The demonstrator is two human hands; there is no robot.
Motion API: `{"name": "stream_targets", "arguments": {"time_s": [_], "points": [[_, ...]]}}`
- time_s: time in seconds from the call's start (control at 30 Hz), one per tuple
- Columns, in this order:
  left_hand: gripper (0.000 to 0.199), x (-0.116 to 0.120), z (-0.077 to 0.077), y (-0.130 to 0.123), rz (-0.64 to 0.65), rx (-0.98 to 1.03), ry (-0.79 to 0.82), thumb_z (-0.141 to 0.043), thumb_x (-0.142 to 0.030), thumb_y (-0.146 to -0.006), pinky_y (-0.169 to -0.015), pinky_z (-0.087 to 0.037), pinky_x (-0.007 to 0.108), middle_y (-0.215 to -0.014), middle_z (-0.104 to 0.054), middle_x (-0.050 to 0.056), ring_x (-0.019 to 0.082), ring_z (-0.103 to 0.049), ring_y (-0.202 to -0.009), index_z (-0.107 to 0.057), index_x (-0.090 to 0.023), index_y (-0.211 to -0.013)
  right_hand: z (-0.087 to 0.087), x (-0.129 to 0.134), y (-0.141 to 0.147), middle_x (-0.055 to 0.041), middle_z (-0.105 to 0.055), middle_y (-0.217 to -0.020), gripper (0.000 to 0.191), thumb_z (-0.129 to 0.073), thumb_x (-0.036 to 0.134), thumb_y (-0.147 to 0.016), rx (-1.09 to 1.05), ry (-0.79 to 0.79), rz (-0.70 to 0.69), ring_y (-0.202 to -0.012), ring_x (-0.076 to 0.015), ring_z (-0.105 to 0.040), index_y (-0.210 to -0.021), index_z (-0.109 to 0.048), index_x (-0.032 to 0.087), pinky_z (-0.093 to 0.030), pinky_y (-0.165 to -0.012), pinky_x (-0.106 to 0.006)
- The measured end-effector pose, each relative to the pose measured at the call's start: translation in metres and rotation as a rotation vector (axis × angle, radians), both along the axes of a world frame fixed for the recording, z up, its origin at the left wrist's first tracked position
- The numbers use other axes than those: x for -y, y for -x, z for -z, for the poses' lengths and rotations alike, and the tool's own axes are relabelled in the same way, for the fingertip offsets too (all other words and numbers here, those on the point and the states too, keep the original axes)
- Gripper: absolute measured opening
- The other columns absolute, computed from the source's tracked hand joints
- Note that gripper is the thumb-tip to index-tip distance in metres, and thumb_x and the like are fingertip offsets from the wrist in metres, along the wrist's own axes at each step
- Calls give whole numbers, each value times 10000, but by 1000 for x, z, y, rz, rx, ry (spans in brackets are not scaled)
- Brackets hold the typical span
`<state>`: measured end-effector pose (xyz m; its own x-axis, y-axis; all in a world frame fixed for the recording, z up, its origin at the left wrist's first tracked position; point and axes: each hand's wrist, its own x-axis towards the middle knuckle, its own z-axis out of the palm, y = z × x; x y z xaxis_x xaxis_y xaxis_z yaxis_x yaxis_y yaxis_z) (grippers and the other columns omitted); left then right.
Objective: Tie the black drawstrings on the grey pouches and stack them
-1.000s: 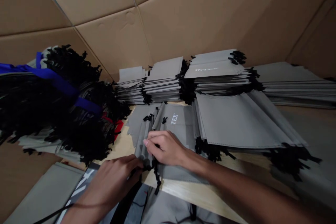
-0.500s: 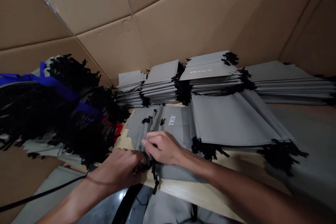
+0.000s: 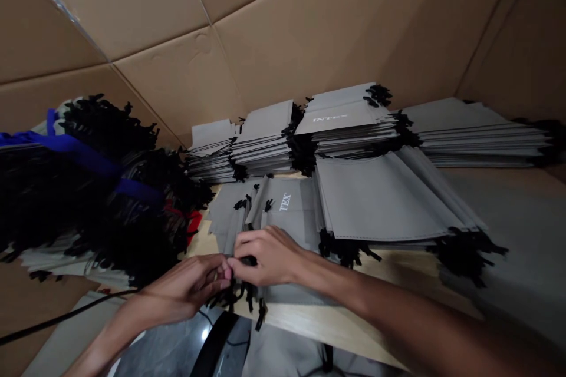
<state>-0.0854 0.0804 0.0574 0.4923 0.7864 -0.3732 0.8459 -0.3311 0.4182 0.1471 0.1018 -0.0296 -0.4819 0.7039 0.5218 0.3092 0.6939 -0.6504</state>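
"How will those gray drawstring bags [image 3: 283, 212] handle?"

"Light, soft and floppy. Take them by the flat cloth or by the black cords [image 3: 250, 291] near the ends. This pile lies on the wooden table [image 3: 336, 330], right of the strapped bundle [image 3: 110, 206]."

"And the fingers?"

"The left hand [image 3: 188, 285] is pinched near the cords, though I cannot tell whether it has one. The right hand [image 3: 269, 258] is curled over the bags."

"What differs from the earlier frame?"

"The hands were staggered. Now their fingertips meet."
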Motion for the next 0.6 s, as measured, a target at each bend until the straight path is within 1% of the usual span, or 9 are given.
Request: {"name": "stream_targets", "arguments": {"time_s": [0.17,0.3,0.37,0.47,0.53,0.6], "points": [[370,1,16,7,-177,273,101,-569,-571,-1046,-663,-438,240,-851,-580,-10,176,-515,-754,-632,-218,-956,-4,0,5,59,-764,-996,126,-693,281,-937,36,-33,11,-593,-83,-502,-852,-784,262,-258,-556,-279],[419,2,26,12,-299,451,168,-594,-639,-1022,-590,-374,231,-812,-510,-35,150,-426,-683,-594,-224,-965,-12,2,6,47,-742,-1040,74,-686,263,-935,68,-37,32,-580,-84,-451,-938,-760,263,-223,-547,-296],[436,5,32,14,-355,518,173,-632,-651,-1001,-610,-384,234,-834,-533,-22,156,-440,-708,-611,-217,-974,-19,5,6,33,-724,-1049,81,-674,256,-955,112,-33,39,-584,-86,-442,-967,-754,259,-210,-546,-303],[467,11,41,16,-439,596,145,-679,-674,-964,-638,-401,239,-828,-552,-12,165,-455,-735,-618,-212,-931,-34,11,7,22,-703,-1064,88,-657,268,-989,174,-2,41,-583,-87,-420,-973,-740,241,-199,-542,-312],[460,18,45,15,-494,631,113,-689,-667,-961,-633,-392,234,-812,-540,-18,162,-444,-728,-609,-217,-907,-46,16,8,24,-694,-1084,103,-639,272,-1007,172,55,56,-592,-89,-421,-965,-725,235,-204,-545,-313],[441,24,49,13,-543,656,83,-685,-653,-971,-606,-366,223,-783,-506,-34,153,-414,-698,-597,-226,-902,-55,20,8,34,-685,-1051,110,-622,262,-1015,158,134,92,-603,-92,-443,-960,-715,241,-219,-549,-308]]}}
